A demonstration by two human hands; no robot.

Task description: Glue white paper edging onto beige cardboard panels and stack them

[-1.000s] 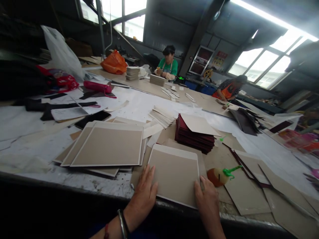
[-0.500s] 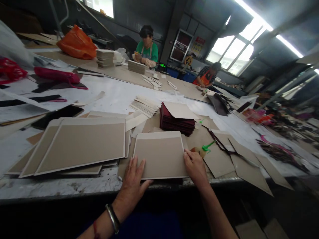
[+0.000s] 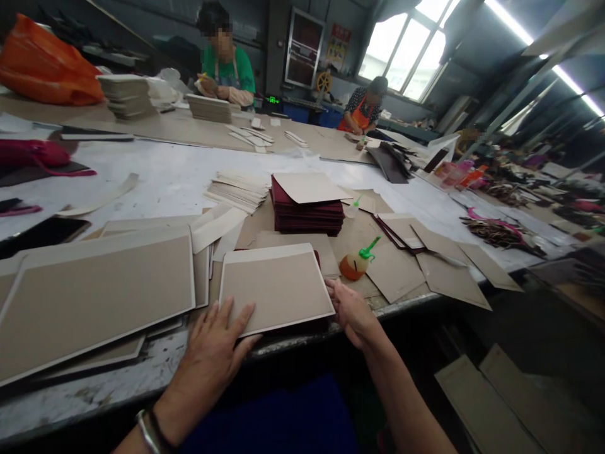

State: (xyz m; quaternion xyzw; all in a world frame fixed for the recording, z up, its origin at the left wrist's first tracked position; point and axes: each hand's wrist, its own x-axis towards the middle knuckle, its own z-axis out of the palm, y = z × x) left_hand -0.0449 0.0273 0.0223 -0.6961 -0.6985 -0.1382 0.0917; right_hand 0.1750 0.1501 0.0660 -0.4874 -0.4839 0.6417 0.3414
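Observation:
A beige rectangular panel (image 3: 274,290) with pale borders lies at the table's front edge, with dark red material partly visible behind it. My left hand (image 3: 215,343) rests with spread fingers on its near left corner. At the right edge of the panel is my right hand (image 3: 352,309), its fingertips touching the edge and its thumb apart below; whether the fingertips reach underneath is hidden. Just beyond that hand stands a round bottle (image 3: 353,267) of amber liquid with a green nozzle. A dark red stack (image 3: 307,214) sits behind, topped by a beige sheet (image 3: 309,187).
Larger beige panels (image 3: 104,284) overlap on the left. Pale strips (image 3: 239,192) lie near the stack. On the right, several flat boards (image 3: 454,277) jut over the table edge. Across the table sit a person in green (image 3: 241,72) and another in an orange apron (image 3: 358,113).
The view has swung right, so the things appear further left. The panel now sits more slanted, and my right hand has shifted toward its near right corner. My left hand stays on it.

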